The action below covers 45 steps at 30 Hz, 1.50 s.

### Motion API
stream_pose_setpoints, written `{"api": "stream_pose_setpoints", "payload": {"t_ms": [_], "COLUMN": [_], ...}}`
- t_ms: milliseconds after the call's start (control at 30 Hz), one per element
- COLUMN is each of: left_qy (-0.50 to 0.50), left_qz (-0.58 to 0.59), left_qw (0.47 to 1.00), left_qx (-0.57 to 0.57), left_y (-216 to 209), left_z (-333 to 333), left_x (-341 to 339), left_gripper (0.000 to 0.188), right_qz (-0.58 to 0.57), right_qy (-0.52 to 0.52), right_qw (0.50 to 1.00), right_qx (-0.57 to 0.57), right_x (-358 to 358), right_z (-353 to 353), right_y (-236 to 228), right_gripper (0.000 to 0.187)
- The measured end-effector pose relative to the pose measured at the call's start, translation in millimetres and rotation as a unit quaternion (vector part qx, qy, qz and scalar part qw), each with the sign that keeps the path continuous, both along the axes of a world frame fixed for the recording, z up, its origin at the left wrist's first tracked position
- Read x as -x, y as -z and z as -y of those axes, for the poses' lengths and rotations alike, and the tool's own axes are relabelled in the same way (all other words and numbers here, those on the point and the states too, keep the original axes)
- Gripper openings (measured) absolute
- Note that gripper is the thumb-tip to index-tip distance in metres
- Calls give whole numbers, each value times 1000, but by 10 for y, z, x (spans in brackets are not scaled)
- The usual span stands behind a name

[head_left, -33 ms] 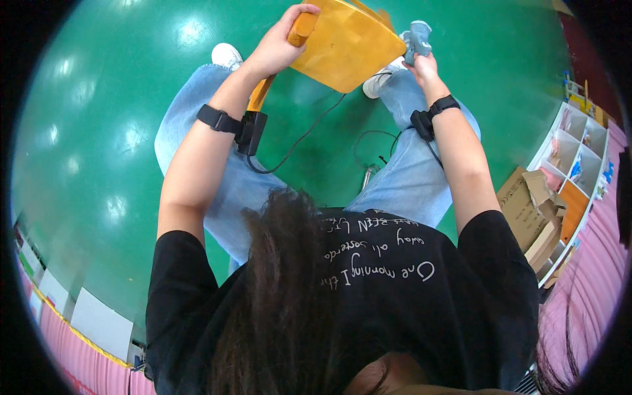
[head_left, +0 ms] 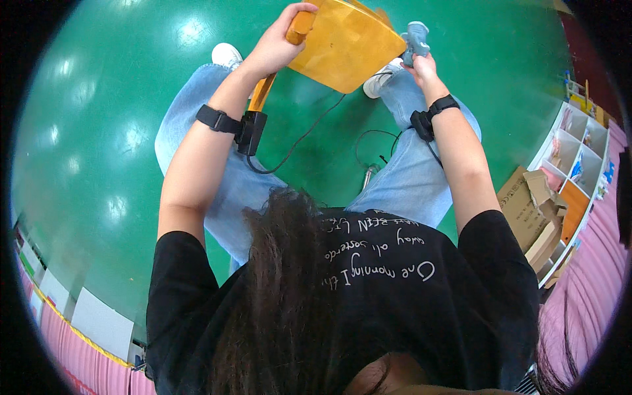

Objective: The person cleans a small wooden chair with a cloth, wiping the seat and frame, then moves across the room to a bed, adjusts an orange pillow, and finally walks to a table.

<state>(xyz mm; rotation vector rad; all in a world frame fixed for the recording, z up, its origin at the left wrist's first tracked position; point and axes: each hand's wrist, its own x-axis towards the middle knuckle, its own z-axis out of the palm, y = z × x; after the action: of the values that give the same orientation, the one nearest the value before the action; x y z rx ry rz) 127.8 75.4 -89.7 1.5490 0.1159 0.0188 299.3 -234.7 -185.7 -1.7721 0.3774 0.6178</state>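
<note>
A yellow wooden piece of furniture, perhaps a small chair (head_left: 345,46), rises between my knees at the top of the view; its far part runs out of the picture. My left hand (head_left: 282,47) is closed around a thick yellow wooden bar on its left side. In my right hand (head_left: 423,67) is a lumpy grey-blue object (head_left: 417,41) with a rounded upper end, beside the panel's right corner. Its kind is unclear, and whether it touches the panel I cannot tell. A yellow wooden leg (head_left: 262,94) shows below my left wrist.
Black straps with small boxes (head_left: 251,131) sit on both forearms, and a thin black cable (head_left: 296,143) loops between my legs. On the right, an open cardboard box (head_left: 526,210) stands by a white shelf (head_left: 596,155). The floor (head_left: 99,131) is glossy green.
</note>
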Motion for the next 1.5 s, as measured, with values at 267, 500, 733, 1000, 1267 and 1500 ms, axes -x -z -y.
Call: {"api": "stream_pose_setpoints", "payload": {"t_ms": [267,500,733,1000,1267,1500], "left_qy": [-79,-112,-158,-150,-125,-47], "left_qz": [-18,-64,-78,-54,-84,-152], "left_qw": [996,989,979,981,966,967], "left_qx": [30,77,101,109,-210,-197], "left_y": [114,124,106,-4,-119,-256], "left_z": [-150,-224,-199,-73,20,-61], "left_x": [-125,-123,-137,14,308,332], "left_gripper": [58,61,61,60,62,61], "right_qz": [-32,47,142,133,-3,-12], "right_qy": [-34,-152,-180,-137,-176,-138], "right_qw": [999,975,924,958,977,986], "right_qx": [-1,157,306,213,121,97], "right_x": [82,24,38,-30,-220,-380], "right_z": [-167,-315,-384,-391,-347,-567], "right_y": [160,241,229,284,119,-224], "right_gripper": [41,35,34,33,37,30]}}
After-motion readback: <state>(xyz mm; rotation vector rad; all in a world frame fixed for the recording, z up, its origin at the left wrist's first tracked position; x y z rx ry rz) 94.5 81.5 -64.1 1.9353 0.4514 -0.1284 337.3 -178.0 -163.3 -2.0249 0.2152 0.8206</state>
